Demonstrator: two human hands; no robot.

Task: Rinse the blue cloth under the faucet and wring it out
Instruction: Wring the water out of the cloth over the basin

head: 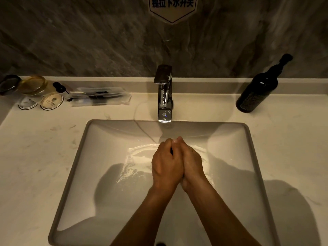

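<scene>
Blue cloth: barely visible, a dark sliver (171,150) between pressed palms, mid-basin (106,139), near side of the chrome faucet (164,96). Left hand (166,164) and right hand (192,164) clasped on it. Likely soft, sodden, slippery; grip both ends to twist.

- We see a dim, warm amber scene, brightest on the wet sink basin (110,157) just below the faucet (164,96).
- Hard shadows of the forearms fall left and right of the faucet's line.
- Glare streaks the chrome faucet.
- Left of the faucet the glass jar (34,85) is smeared by blur.
- Counter edges bow outward.
</scene>
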